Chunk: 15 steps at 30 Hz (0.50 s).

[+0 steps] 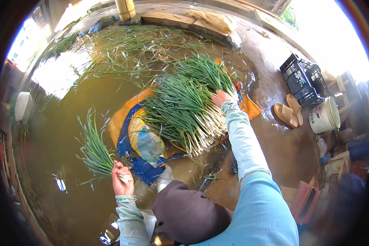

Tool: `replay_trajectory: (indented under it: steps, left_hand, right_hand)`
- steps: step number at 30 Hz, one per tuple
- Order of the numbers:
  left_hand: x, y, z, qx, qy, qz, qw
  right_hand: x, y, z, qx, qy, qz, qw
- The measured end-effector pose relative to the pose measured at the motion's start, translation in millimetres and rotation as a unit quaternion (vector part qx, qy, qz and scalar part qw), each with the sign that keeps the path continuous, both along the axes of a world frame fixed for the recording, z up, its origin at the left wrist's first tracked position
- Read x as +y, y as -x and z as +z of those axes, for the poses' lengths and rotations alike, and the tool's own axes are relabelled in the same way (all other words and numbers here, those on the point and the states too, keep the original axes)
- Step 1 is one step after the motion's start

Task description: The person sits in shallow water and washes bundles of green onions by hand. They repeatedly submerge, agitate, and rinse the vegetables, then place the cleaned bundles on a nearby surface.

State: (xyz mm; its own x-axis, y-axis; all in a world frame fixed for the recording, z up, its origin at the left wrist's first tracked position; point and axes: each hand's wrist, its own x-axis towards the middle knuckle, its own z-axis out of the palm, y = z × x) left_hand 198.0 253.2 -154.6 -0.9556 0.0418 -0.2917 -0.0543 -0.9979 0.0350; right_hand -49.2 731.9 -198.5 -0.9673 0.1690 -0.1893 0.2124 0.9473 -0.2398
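My left hand (122,180) is closed around the white root ends of a small bunch of green onions (93,152). The bunch's green leaves fan up and to the left over muddy water. My right hand (221,98) reaches forward to the right side of a large pile of green onions (178,104). Its fingers touch the stalks there, partly hidden, and I cannot tell whether they grip any. White stems in the pile point toward the lower right. Beneath it spreads an orange, blue and yellow plastic sheet (118,129), partly under water.
Loose leaves (147,46) float at the far side. On the right are a black plastic crate (304,80), tan slippers (286,113) and a white bucket (324,117). A white container (23,106) sits at the left, and a bamboo post (125,9) stands at the back.
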Motion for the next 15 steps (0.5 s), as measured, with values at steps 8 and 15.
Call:
replay_trajectory:
  steps: [8, 15]
  left_hand:
    - [77.3, 71.8, -14.5, -0.024, 0.021, -0.165, 0.986]
    - [202.4, 125.0, -48.7, -0.105, 0.19, -0.307, 0.926]
  right_hand:
    - [-3.7, 2.1, -37.1, -0.068, -0.009, -0.066, 0.995]
    - [-23.2, -41.8, -27.5, 0.09, -0.124, 0.029, 0.988]
